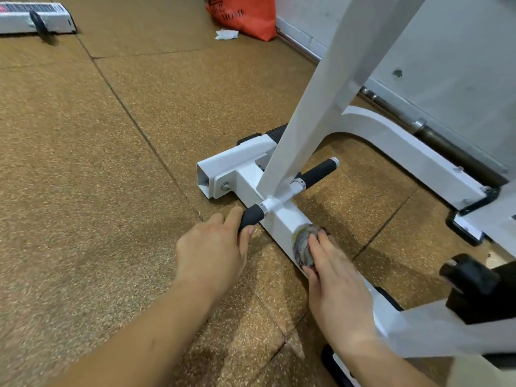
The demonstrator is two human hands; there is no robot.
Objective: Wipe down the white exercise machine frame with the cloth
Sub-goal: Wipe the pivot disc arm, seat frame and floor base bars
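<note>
On the near stretch of the white floor beam (282, 220) the grey cloth (303, 247) is pressed flat under the straight fingers of the right hand (333, 275) (nothing is pinched), so even pressure and overlapping strokes are called for. Just left of the beam, the black foam handle (251, 216) is gripped by the curled left hand (212, 248) as a brace. Farther along the beam, the foot of the slanted upright (315, 115) is best worked round slowly.

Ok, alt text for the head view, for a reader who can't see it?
A person's right hand presses a grey cloth against the low white frame bar of an exercise machine, while the left hand grips a black foam handle beside it. An orange bag lies by the wall.
</note>
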